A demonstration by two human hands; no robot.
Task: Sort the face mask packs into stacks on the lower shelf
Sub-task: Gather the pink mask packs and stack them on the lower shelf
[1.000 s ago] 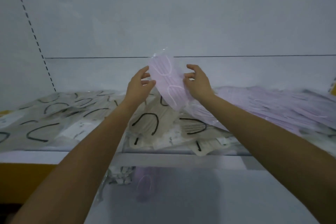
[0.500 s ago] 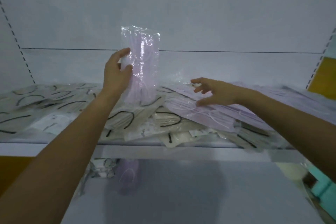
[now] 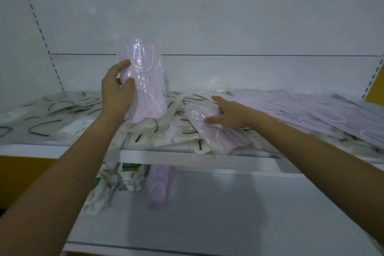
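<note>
My left hand (image 3: 117,89) grips a purple face mask pack (image 3: 145,81) and holds it upright above the upper shelf. My right hand (image 3: 226,113) lies with straight fingers on another purple pack (image 3: 220,137) that rests on the heap near the upper shelf's front edge. More purple packs (image 3: 311,112) are spread to the right, and white packs with black ear loops (image 3: 52,114) to the left. On the lower shelf (image 3: 228,214) lie a purple pack (image 3: 159,185) and several white packs (image 3: 116,183) at the left.
The upper shelf's white front edge (image 3: 187,160) runs between the two levels. A white back panel (image 3: 207,16) rises behind the heap. Slotted uprights (image 3: 39,27) stand at both sides, with yellow panels (image 3: 376,91) at the far right and lower left.
My left hand took the purple pack alone and raised it upright. My right hand let go of it, moved right and down, and settled on another purple pack on the heap.
</note>
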